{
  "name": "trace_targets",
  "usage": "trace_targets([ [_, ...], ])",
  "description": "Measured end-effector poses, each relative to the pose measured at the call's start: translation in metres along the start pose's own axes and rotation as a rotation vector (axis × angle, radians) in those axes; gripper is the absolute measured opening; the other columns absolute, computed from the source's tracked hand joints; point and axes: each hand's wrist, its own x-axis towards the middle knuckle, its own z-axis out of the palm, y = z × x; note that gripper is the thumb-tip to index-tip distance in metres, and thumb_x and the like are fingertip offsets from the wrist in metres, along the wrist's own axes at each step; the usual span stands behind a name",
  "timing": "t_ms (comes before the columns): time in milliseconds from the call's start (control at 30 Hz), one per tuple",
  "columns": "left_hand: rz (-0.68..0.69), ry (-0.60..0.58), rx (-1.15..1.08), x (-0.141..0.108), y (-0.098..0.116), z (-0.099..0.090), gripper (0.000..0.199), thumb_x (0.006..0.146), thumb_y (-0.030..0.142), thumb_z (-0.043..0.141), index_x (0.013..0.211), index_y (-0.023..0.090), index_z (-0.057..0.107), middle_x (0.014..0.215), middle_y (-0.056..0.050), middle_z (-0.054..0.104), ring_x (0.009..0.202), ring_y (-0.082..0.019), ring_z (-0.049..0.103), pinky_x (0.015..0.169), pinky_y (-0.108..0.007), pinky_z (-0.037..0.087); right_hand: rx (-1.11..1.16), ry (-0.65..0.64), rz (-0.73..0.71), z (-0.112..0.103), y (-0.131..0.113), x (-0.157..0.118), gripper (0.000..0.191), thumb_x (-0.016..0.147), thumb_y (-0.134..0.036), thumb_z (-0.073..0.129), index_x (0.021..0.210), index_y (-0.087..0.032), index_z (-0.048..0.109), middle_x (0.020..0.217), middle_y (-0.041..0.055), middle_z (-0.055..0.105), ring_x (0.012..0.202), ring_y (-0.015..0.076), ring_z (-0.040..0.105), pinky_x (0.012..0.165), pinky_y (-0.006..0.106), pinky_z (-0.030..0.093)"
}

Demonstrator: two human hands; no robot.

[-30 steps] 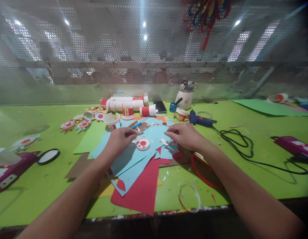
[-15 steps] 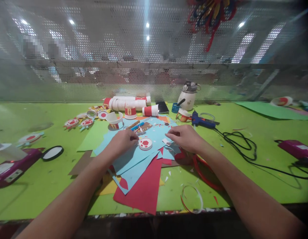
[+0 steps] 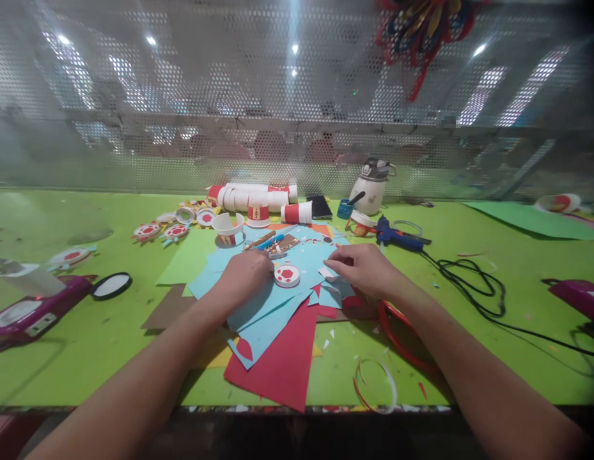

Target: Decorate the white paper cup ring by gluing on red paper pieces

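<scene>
The left hand (image 3: 251, 271) is curled, the right hand (image 3: 361, 269) loosely bent; whether either grips anything, I cannot tell. Between them, nearer the left fingertips, lies a lid (image 3: 287, 275); a white scrap (image 3: 327, 274) sits by the right's.

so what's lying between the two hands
In the head view: the white disc with red shapes, on light blue paper, plus a small white scrap.

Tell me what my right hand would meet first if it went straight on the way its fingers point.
Probably the white disc with red patches, lying on the blue paper left of your right hand; the hand's height is unclear.
</scene>
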Motion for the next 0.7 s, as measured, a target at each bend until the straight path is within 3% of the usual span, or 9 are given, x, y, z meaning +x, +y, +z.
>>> trace_targets([
  [400, 0.065, -0.053, 0.08, 0.004, 0.004, 0.003, 0.027, 0.078, 0.008, 0.047, 0.066, 0.013, 0.07, 0.081, -0.019, 0.07, 0.078, -0.031, 0.065, 0.065, -0.038, 0.046, 0.009, 0.009, -0.02, -0.002, -0.002, -0.001, 0.022, 0.086, -0.027, 0.059, 0.078, -0.017, 0.076, 0.072, 0.006, 0.072, 0.062, 0.0155, 0.057, 0.059, 0.029, 0.038],
  [700, -0.059, 0.014, -0.192, 0.001, -0.006, -0.011, 0.021, 0.075, 0.014, 0.053, 0.063, 0.019, 0.069, 0.075, -0.007, 0.072, 0.072, -0.022, 0.064, 0.064, -0.03, 0.044, 0.028, 0.019, -0.014, -0.005, -0.005, -0.003, 0.023, 0.086, -0.027, 0.058, 0.077, -0.016, 0.076, 0.071, 0.0058, 0.071, 0.062, 0.0158, 0.057, 0.059, 0.029, 0.039],
])
